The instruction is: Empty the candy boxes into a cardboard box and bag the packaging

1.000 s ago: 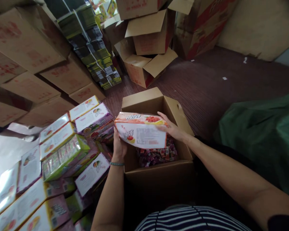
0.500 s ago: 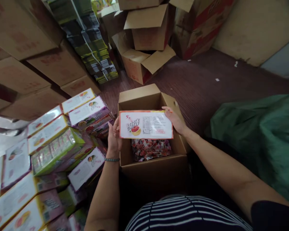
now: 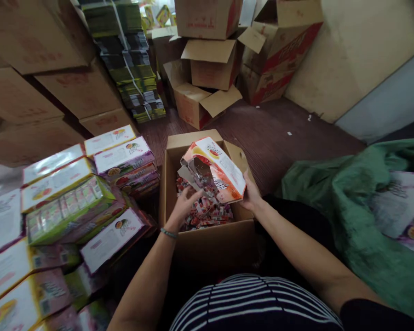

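- The near wall of the carton stands just in front of the striped top, its rim crossing below both forearms.
- Inside the carton, a loose heap of small wrapped packets covers the visible bottom, well below the rim, so the carton looks only partly filled.
- The left hand is over the heap, thumb parted from the fingers, beside the torn opening; whether its fingertips touch a flap cannot be told.
- The orange-and-white printed box is tilted over the carton, its opened end facing the left hand. Packets show at its mouth, so emptying seems under way rather than finished.
- The right hand grips the opposite end of the printed box, near the carton's right wall, leaving little room on that side.
- Left of the carton, stacked boxes crowd close; those whose ends show look unopened.
- On the right, a green sack bulges near the right forearm, with another printed package partly visible in it.
- Beyond the carton's splayed far flaps, dark floor gives the widest room, reaching toward open cartons and the wall.
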The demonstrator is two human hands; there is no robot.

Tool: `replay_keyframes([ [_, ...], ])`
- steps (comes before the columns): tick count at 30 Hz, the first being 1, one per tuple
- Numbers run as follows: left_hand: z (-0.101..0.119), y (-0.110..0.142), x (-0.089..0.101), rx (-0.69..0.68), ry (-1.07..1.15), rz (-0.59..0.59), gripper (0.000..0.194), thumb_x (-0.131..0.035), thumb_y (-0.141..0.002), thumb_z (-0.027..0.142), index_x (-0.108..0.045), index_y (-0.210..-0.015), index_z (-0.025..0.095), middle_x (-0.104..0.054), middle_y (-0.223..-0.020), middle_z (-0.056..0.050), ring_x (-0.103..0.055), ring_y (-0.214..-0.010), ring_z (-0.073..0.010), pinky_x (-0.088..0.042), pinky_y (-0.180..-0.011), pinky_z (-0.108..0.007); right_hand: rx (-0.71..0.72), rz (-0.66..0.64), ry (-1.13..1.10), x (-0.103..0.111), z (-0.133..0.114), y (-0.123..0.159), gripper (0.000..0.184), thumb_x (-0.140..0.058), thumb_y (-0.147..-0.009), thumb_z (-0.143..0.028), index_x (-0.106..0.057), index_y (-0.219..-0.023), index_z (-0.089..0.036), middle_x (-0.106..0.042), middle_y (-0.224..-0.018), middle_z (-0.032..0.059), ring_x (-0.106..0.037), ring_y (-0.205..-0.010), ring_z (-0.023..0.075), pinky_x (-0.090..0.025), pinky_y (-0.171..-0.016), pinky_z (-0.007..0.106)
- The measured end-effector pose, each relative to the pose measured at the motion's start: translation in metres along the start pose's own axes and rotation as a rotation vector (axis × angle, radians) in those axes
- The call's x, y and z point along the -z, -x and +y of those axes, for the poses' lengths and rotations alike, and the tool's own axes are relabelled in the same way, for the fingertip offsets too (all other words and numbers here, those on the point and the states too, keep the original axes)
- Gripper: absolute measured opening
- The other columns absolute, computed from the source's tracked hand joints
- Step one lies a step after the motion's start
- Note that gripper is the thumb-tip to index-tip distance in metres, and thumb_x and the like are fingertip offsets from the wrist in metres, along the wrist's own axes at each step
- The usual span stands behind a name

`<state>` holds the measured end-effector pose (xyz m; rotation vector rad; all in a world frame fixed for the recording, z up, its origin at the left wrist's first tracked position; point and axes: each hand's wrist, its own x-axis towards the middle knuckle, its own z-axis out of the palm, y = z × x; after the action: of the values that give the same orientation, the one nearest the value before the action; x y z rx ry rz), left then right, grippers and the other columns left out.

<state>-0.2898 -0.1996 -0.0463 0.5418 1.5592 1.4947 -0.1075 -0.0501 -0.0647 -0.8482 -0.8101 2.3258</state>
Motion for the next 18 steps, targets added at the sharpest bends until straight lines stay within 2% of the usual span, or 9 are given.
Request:
replay_keyframes([
  [2,-0.007,0.008,-0.017,0.060,0.061,-0.155,0.047,-0.088,-0.063,0.041,-0.070,-0.099,0.018,-0.071,-0.086,-0.006,-0.063,-0.071,-0.0146,-0.045,-0.063,-0.023,0.015,0.009,0.024,-0.009,0.003,0.006,0.065,-0.040,-0.092,-0.077,-0.058,-0.121,-0.022,-0.068,-0.119,0.0113,-0.064,-0.114,0.0292,-0.058,-0.089,0.045],
  [4,-0.010,0.012,-0.026,0.070,0.047,-0.237,0.036,-0.090,-0.059,0.036,-0.069,-0.079,0.016,-0.064,-0.066,-0.001,-0.053,-0.055,-0.0106,-0.038,-0.053,-0.021,0.034,0.037,0.040,-0.017,0.001,0.012,0.069,-0.041,-0.089,-0.081,-0.058,-0.122,-0.022,-0.069,-0.117,0.0112,-0.063,-0.114,0.0297,-0.058,-0.089,0.047],
  [6,-0.006,0.011,-0.028,0.020,-0.053,-0.298,0.031,-0.089,-0.058,0.033,-0.063,-0.060,0.016,-0.055,-0.052,0.002,-0.043,-0.048,-0.0086,-0.032,-0.047,-0.021,0.099,0.071,0.016,-0.024,-0.008,0.022,0.070,-0.039,-0.090,-0.081,-0.057,-0.125,-0.023,-0.069,-0.115,0.0101,-0.063,-0.115,0.0288,-0.057,-0.091,0.047],
  [8,0.004,0.008,-0.026,-0.056,-0.225,-0.352,0.031,-0.085,-0.060,0.036,-0.061,-0.052,0.018,-0.051,-0.047,0.002,-0.040,-0.046,-0.0093,-0.029,-0.045,-0.021,0.202,0.122,-0.050,-0.029,-0.025,0.038,0.065,-0.037,-0.095,-0.076,-0.057,-0.125,-0.022,-0.069,-0.115,0.0085,-0.063,-0.115,0.0269,-0.055,-0.095,0.045],
  [10,0.015,0.004,-0.026,-0.116,-0.384,-0.379,0.028,-0.081,-0.062,0.043,-0.067,-0.055,0.020,-0.053,-0.048,0.001,-0.043,-0.047,-0.0120,-0.032,-0.046,-0.022,0.285,0.143,-0.119,-0.031,-0.045,0.060,0.058,-0.036,-0.100,-0.068,-0.058,-0.124,-0.020,-0.070,-0.114,0.0085,-0.063,-0.115,0.0255,-0.053,-0.099,0.044],
  [12,0.026,0.002,-0.032,-0.109,-0.454,-0.440,0.032,-0.078,-0.062,0.052,-0.072,-0.061,0.021,-0.060,-0.053,-0.001,-0.052,-0.054,-0.0170,-0.040,-0.051,-0.025,0.319,0.123,-0.164,-0.027,-0.065,0.086,0.055,-0.035,-0.103,-0.063,-0.059,-0.123,-0.017,-0.070,-0.112,0.0096,-0.063,-0.114,0.0256,-0.052,-0.101,0.044],
  [15,0.033,0.005,-0.048,-0.046,-0.505,-0.558,0.042,-0.077,-0.061,0.062,-0.078,-0.070,0.021,-0.065,-0.061,-0.004,-0.058,-0.062,-0.0212,-0.049,-0.059,-0.030,0.315,0.113,-0.200,-0.011,-0.090,0.124,0.052,-0.035,-0.105,-0.058,-0.060,-0.122,-0.015,-0.071,-0.108,0.0102,-0.064,-0.111,0.0255,-0.051,-0.102,0.045],
  [18,0.028,0.017,-0.068,-0.005,-0.456,-0.571,0.053,-0.075,-0.063,0.067,-0.081,-0.090,0.022,-0.070,-0.069,-0.005,-0.062,-0.065,-0.0235,-0.053,-0.063,-0.033,0.280,0.178,-0.228,0.011,-0.103,0.154,0.053,-0.035,-0.105,-0.059,-0.060,-0.119,-0.014,-0.071,-0.105,0.0106,-0.066,-0.107,0.0252,-0.051,-0.101,0.045],
])
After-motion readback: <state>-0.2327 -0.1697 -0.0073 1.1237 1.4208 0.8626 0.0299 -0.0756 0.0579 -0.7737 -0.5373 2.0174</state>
